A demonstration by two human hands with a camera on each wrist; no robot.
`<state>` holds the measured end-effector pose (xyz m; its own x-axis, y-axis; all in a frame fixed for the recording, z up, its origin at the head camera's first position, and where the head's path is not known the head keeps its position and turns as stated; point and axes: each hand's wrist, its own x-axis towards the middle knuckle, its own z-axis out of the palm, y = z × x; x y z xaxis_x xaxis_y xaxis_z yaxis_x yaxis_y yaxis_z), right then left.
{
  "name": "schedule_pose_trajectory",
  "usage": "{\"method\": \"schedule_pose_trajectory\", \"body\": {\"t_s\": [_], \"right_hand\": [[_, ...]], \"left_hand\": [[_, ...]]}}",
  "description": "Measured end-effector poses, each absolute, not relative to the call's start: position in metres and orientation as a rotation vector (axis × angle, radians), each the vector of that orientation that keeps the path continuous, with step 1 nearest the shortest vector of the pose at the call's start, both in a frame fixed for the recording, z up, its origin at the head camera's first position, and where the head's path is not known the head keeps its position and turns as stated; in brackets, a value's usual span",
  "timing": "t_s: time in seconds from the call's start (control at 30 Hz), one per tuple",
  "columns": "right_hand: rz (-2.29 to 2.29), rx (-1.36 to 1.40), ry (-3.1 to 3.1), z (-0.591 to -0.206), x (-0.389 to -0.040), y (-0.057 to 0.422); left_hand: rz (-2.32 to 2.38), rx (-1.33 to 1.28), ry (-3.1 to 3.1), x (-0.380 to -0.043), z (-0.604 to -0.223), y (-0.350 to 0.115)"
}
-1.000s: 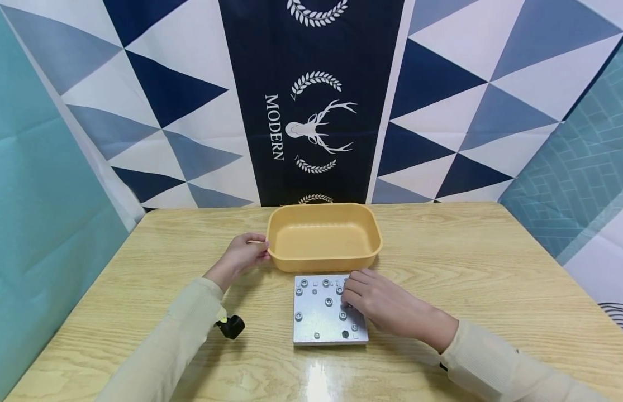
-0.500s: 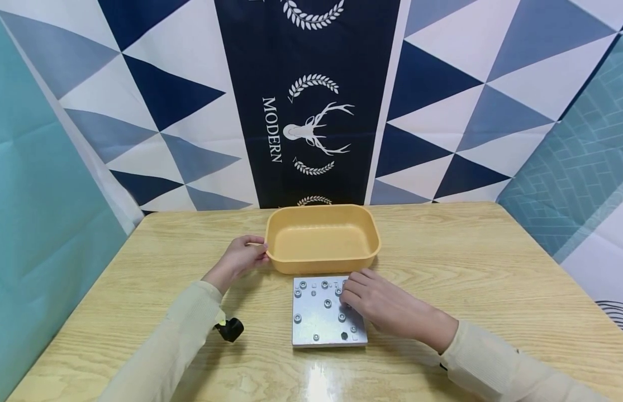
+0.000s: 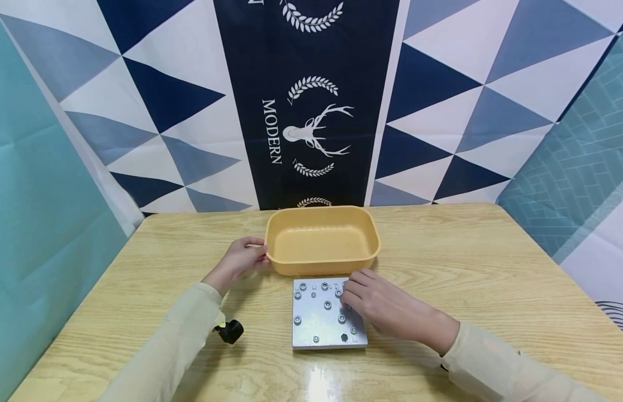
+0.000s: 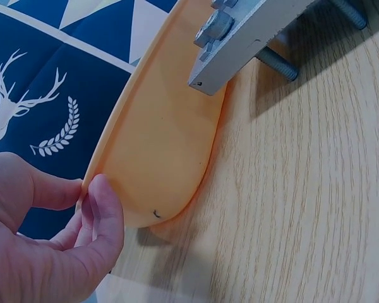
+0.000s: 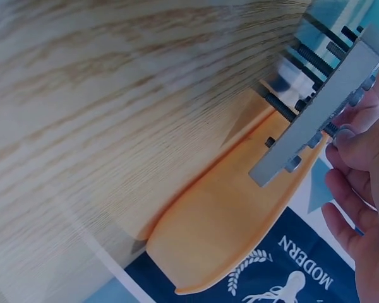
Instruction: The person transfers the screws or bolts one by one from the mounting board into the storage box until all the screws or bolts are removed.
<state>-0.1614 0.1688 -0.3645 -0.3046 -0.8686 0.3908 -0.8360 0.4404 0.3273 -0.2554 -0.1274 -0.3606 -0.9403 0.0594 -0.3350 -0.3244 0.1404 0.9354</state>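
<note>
A metal plate (image 3: 309,326) with several socket-head screws (image 3: 328,305) in its top lies before an orange plastic bin (image 3: 321,268). My left hand (image 3: 238,258) pinches the bin's left rim between thumb and fingers, as the left wrist view shows. Over the plate's right side, my right hand (image 3: 374,304) has its fingertips on a screw. In the right wrist view, thumb and index finger pinch that screw (image 5: 331,129), whose head they mostly hide. Threaded screw shanks (image 5: 280,106) stick out beneath the plate, which stands raised above the table.
The bin stands on a wood-grain table (image 3: 442,251), near a patterned cloth backdrop (image 3: 316,128). Its visible interior holds nothing. A black wrist-worn device (image 3: 231,331) hangs beneath the left sleeve. Teal cloth (image 3: 34,223) borders the table's left side.
The head view has shifted slightly, so the bin and plate appear a little lower. Both hands keep their places on the bin rim and the screw.
</note>
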Motion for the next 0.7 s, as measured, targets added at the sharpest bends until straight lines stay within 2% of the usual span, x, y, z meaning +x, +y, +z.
{"method": "schedule_pose_trajectory", "body": {"t_s": [0.7], "right_hand": [[-0.030, 1.437, -2.189, -0.3569, -0.1638, 0.1698]], "left_hand": [[1.840, -0.241, 2.140, -0.2549, -0.3591, -0.1292]]}}
